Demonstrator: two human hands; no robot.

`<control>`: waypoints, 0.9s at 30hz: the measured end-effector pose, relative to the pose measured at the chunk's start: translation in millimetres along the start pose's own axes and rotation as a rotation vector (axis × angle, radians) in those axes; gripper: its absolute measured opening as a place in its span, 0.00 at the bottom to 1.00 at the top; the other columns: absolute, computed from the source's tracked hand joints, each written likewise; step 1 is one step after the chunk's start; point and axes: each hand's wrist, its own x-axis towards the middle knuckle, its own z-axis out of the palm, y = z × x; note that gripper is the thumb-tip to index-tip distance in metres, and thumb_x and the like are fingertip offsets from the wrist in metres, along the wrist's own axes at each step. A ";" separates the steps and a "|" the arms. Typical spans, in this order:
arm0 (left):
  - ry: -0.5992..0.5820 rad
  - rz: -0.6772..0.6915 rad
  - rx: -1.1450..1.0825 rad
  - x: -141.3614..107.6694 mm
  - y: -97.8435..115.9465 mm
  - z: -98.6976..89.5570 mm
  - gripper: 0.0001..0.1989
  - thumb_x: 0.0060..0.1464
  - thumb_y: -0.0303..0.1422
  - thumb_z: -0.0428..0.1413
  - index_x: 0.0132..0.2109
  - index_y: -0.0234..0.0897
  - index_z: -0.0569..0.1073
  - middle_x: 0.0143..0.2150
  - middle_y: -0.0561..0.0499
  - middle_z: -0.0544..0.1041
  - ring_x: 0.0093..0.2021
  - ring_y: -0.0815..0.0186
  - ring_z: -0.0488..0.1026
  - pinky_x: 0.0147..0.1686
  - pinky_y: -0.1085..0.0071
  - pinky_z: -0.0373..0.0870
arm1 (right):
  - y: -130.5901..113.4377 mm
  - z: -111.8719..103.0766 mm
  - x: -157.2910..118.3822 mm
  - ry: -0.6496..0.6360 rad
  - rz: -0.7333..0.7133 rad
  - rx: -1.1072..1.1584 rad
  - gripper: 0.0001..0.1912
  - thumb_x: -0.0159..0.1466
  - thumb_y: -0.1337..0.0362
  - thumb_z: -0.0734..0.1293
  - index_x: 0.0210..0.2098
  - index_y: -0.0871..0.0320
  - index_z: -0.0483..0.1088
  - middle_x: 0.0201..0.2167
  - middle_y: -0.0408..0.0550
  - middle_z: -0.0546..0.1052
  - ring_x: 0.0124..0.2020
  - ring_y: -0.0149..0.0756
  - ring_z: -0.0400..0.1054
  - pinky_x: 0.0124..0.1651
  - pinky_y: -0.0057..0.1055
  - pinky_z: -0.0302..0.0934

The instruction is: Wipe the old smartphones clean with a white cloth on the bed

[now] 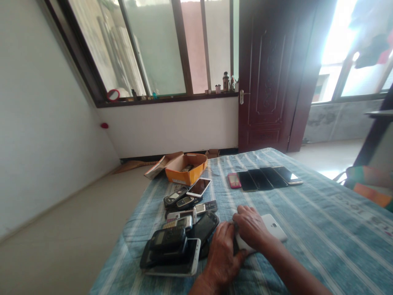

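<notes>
A white smartphone (274, 228) lies back side up on the cloth, its camera end pointing right. My left hand (223, 250) grips its near left end, thumb along the lower edge and fingers bent at the far side. Across the phone reaches my right hand (250, 226), its fingers curled down over the left end beside my left fingers. Both sets of fingertips are partly hidden. Just left of my left hand is a heap of old phones, among them a dark slider phone (205, 226), a black handset (168, 237) and a large white-edged phone (194, 260) underneath.
An open orange box (188, 174) stands at the far left of the striped blue cloth (307, 262). A white phone (199, 187) lies near it. Further back right, several dark smartphones (270, 178) form a row beside a small pink phone (234, 180).
</notes>
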 end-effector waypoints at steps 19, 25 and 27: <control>-0.041 -0.034 0.030 -1.7 -4.3 5.9 0.36 0.51 0.43 0.58 0.61 0.25 0.60 0.60 0.31 0.64 0.62 0.45 0.58 0.61 0.47 0.53 | -1.1 -0.1 -2.1 -0.011 -0.007 -0.018 0.12 0.62 0.72 0.58 0.33 0.58 0.73 0.36 0.51 0.72 0.40 0.41 0.63 0.39 0.34 0.47; -0.083 -0.089 0.079 -3.9 -10.2 8.4 0.39 0.52 0.45 0.57 0.63 0.21 0.57 0.64 0.28 0.59 0.65 0.43 0.53 0.62 0.47 0.52 | -2.2 -0.8 -0.8 -0.024 -0.005 -0.031 0.12 0.63 0.71 0.58 0.33 0.58 0.73 0.36 0.52 0.72 0.40 0.41 0.64 0.39 0.34 0.48; -0.095 -0.104 0.091 -4.3 -10.1 7.6 0.40 0.52 0.46 0.56 0.63 0.21 0.58 0.64 0.28 0.59 0.65 0.43 0.53 0.63 0.47 0.51 | 0.0 -4.2 -1.3 -0.036 0.016 -0.053 0.13 0.63 0.71 0.58 0.33 0.58 0.74 0.36 0.53 0.73 0.40 0.42 0.65 0.39 0.34 0.48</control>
